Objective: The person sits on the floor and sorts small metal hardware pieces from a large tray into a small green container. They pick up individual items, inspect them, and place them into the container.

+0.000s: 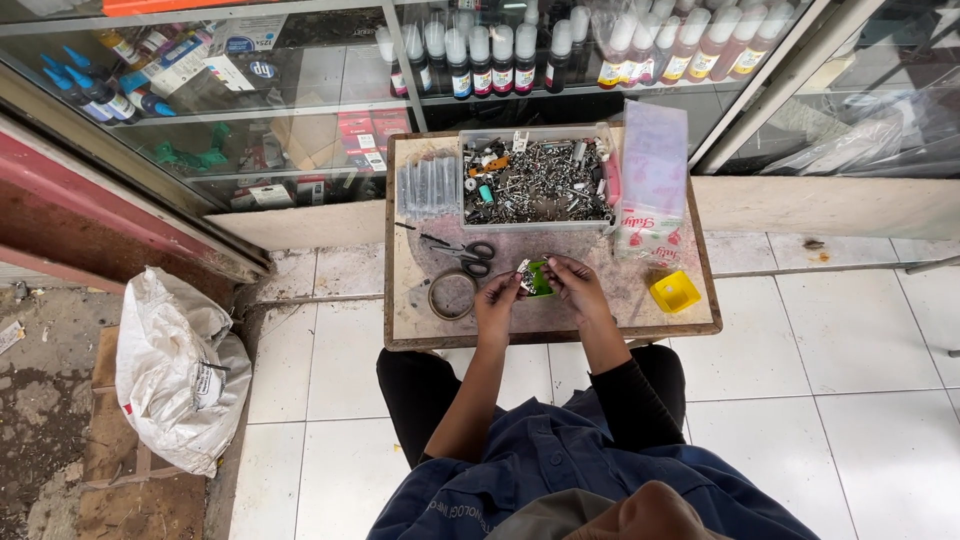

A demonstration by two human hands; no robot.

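Small wooden worktop (420, 335) on white tiled floor (840, 400), glass shelves behind. Left hand (497, 297) and right hand (572, 282) both pinching green part (539, 279) over worktop middle. Parts tray (537, 181), scissors (468, 252) nearby.

White tiled floor (860, 330), small wooden table (560, 335), glass display cabinet (300, 90) in daylight.

Both hands met over the small table (420, 325) near its front edge: the left hand (497, 297) and right hand (572, 283) pinched a small green part (539, 279) between them. Scissors (470, 254) lay just left; a clear tray of metal scraps (537, 181) (screws mostly) sat at the back edge, a yellow cup (675, 291) toward the front right corner.
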